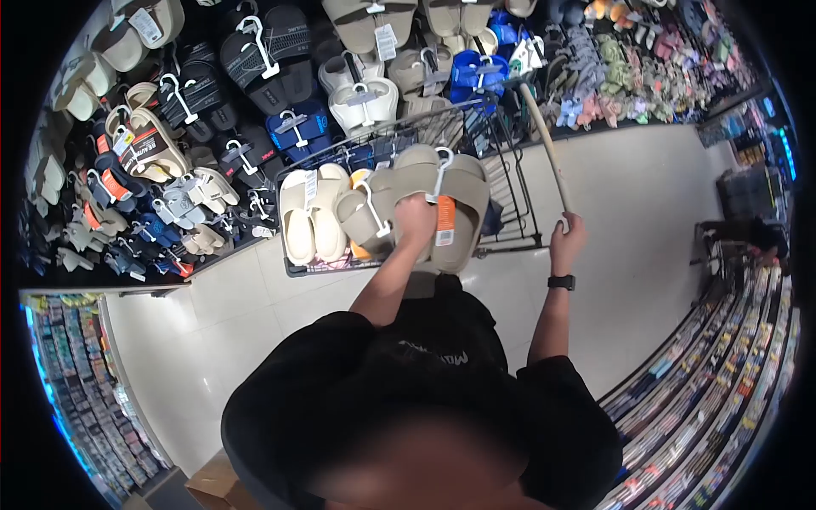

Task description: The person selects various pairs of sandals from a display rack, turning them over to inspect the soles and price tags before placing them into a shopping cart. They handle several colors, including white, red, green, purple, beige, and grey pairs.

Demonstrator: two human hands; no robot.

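My left hand (416,218) is closed on a pair of taupe slippers (463,191) with a white hanger and an orange tag, held over a wire shopping cart (327,269). Close by its left side, smaller taupe slippers (361,217) and a cream pair (313,223) lie in the cart. My right hand (568,234), with a dark watch on the wrist, has its fingers wrapped round the near end of a long tan bar (546,140) at the cart's right side.
Racks of hanging footwear (289,127) stand beyond the cart and to the left. Packed shelves (722,374) curve along the lower right, others (81,382) along the lower left. A cardboard box (223,484) sits at the bottom left. Another person (748,234) is at the far right.
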